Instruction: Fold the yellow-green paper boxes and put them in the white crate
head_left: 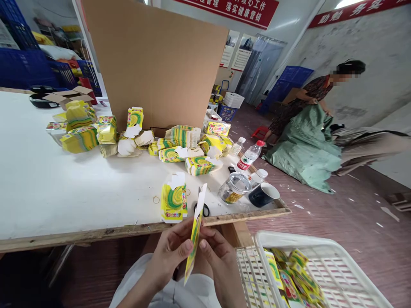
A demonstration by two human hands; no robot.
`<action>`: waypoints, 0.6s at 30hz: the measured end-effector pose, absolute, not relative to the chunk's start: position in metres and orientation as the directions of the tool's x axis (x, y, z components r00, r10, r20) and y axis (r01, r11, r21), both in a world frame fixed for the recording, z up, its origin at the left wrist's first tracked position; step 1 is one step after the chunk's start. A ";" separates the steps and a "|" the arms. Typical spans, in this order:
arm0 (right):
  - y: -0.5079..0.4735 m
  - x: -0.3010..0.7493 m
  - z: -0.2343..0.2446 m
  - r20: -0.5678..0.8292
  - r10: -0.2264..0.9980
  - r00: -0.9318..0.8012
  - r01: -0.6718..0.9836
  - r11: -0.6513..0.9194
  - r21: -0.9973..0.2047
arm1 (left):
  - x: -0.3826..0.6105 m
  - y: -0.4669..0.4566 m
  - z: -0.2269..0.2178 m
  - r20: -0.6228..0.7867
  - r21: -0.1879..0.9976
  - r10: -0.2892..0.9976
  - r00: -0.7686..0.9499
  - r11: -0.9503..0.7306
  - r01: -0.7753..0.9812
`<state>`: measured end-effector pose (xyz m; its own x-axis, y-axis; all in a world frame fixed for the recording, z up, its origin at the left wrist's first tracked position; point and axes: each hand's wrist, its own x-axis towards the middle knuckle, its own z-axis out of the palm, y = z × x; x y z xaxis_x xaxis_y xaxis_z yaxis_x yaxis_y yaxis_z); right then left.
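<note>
A flat, folded yellow-and-green carton (195, 237) is held edge-on over my lap, with its white flap pointing up. My left hand (171, 248) pinches it from the left, thumb against its face. On the other side my right hand (220, 252) has its fingers curled at the carton's right face, the thumb close to its edge. Just beyond, a small stack of flat cartons (173, 199) lies at the table's front edge. Black-handled scissors (205, 209) lie partly hidden behind the held carton.
Bundles of flat cartons (183, 137) line the white table (80, 192) before a cardboard panel (154, 64). A jar (234, 188), mug (263, 194) and water bottle (250, 156) stand right. A white basket (321, 239) holds cartons. Another person (317, 92) handles a green sack (305, 145).
</note>
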<state>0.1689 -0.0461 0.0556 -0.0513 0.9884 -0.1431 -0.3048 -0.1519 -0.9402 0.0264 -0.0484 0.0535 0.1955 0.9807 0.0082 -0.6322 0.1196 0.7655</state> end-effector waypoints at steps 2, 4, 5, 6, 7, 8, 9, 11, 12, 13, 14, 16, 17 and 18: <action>-0.046 0.171 0.057 -0.134 0.989 -0.054 -0.281 -0.144 -0.949 | 0.029 -0.048 0.051 -0.018 0.773 0.985 0.173 0.123 -0.623; -0.047 0.171 0.056 -0.121 0.991 -0.060 -0.243 -0.132 -0.961 | 0.031 -0.048 0.051 -0.050 0.771 0.988 0.143 0.130 -0.624; -0.047 0.171 0.056 -0.119 0.991 -0.057 -0.225 -0.129 -0.966 | 0.032 -0.048 0.052 -0.061 0.768 0.990 0.127 0.128 -0.628; -0.047 0.170 0.055 -0.117 0.992 -0.040 -0.210 -0.123 -0.970 | 0.032 -0.048 0.054 -0.066 0.766 0.991 0.117 0.125 -0.630; -0.047 0.168 0.053 -0.116 0.993 -0.013 -0.196 -0.116 -0.974 | 0.033 -0.048 0.055 -0.064 0.770 0.992 0.112 0.120 -0.627; -0.047 0.167 0.052 -0.117 0.993 0.015 -0.180 -0.112 -0.977 | 0.033 -0.048 0.057 -0.061 0.778 0.992 0.111 0.117 -0.617; -0.047 0.166 0.051 -0.114 0.993 0.043 -0.165 -0.105 -0.981 | 0.033 -0.048 0.058 -0.060 0.789 0.992 0.110 0.114 -0.604; -0.047 0.163 0.049 -0.102 0.992 0.073 -0.128 -0.092 -0.987 | 0.033 -0.048 0.058 -0.065 0.816 0.993 0.100 0.110 -0.568; -0.047 0.163 0.048 -0.093 0.993 0.077 -0.107 -0.084 -0.991 | 0.033 -0.048 0.056 -0.069 0.832 0.994 0.090 0.108 -0.544; -0.048 0.163 0.047 -0.081 0.994 0.077 -0.083 -0.075 -0.994 | 0.033 -0.048 0.055 -0.073 0.850 0.994 0.077 0.103 -0.516; -0.049 0.163 0.046 -0.065 0.994 0.084 -0.056 -0.060 -0.997 | 0.032 -0.047 0.053 -0.074 0.872 0.995 0.061 0.094 -0.481; -0.050 0.165 0.045 -0.011 0.994 0.106 0.003 -0.012 -1.000 | 0.031 -0.046 0.049 -0.059 0.916 0.998 0.029 0.066 -0.396; -0.051 0.167 0.045 0.025 0.993 0.113 0.030 0.022 -0.999 | 0.029 -0.046 0.048 -0.048 0.932 0.999 0.022 0.052 -0.358; -0.051 0.169 0.045 0.066 0.991 0.119 0.049 0.060 -0.997 | 0.027 -0.046 0.048 -0.035 0.944 0.999 0.026 0.041 -0.329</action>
<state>0.1694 -0.0514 0.0448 0.1194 0.9907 0.0659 0.0492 0.0604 -0.9970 0.0272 -0.0459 0.0478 0.0260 0.9991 -0.0346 -0.3286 0.0413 0.9436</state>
